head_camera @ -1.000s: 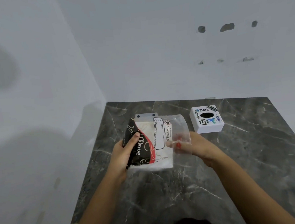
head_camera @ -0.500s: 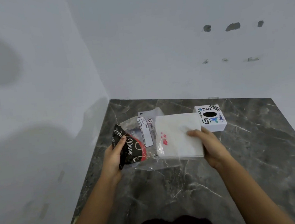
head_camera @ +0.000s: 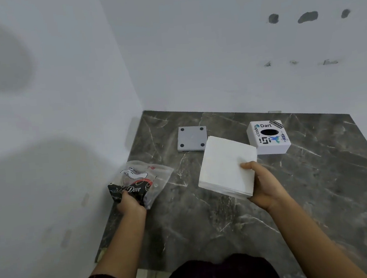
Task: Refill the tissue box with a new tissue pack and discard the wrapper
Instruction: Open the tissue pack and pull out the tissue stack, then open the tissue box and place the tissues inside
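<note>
The dark marbled surface (head_camera: pixel 316 193) fits into a corner between two white walls; its near edge is partly cut off by the person's dark clothing. The stack of white tissues (head_camera: pixel 225 168) is held above the middle of the surface, tilted, its far corner overlapping the grey square plate (head_camera: pixel 191 138) in this view. The right hand (head_camera: pixel 264 187) is clamped on the stack's near right corner, thumb on top and fingers hidden underneath. The tissue box (head_camera: pixel 269 137), white with printed stickers, stands near the far right corner of the surface; its oval top opening shows only black, so what it holds cannot be determined. The grey plate, with four dark dots at its corners, lies flat near the far edge and may be the box's base. The wrapper (head_camera: pixel 141 182), clear plastic with a black printed part, appears empty and sits at the left edge, crumpled in the left hand (head_camera: pixel 129 204), whose grip is closed on its lower end.
</note>
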